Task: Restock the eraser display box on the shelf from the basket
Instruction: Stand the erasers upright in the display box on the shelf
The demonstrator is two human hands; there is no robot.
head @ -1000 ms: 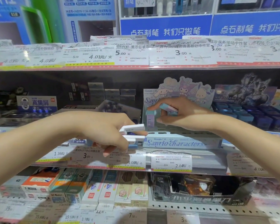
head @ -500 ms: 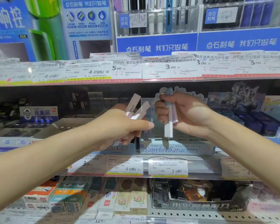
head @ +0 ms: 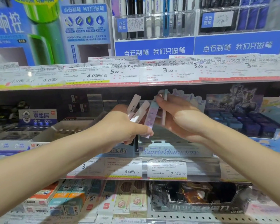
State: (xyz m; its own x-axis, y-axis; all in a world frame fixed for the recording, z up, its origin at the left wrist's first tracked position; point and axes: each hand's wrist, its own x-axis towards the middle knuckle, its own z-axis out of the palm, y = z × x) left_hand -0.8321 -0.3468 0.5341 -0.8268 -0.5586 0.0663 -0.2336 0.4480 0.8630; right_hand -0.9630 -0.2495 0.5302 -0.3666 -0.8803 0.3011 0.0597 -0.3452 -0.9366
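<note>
The pale blue eraser display box (head: 174, 151) with cartoon lettering stands on the middle shelf. My left hand (head: 120, 128) is held up in front of it, shut on several long pastel erasers (head: 141, 113) that fan upward. My right hand (head: 181, 117) is just to the right, gripping a slim eraser (head: 164, 109) upright and touching a lilac eraser (head: 151, 117) between the two hands. Both hands hover above the box's open top. The basket is out of view.
A dark blue eraser box (head: 255, 122) sits right of the display box, and an open white box (head: 66, 131) sits to the left. Price tags (head: 166, 169) line the shelf edge. Pen racks (head: 153, 21) stand above; pencil boxes (head: 120, 202) lie below.
Both hands rose from the display box's level and turned the erasers from lying flat to pointing upward. My hands have come closer together, meeting at the lilac eraser.
</note>
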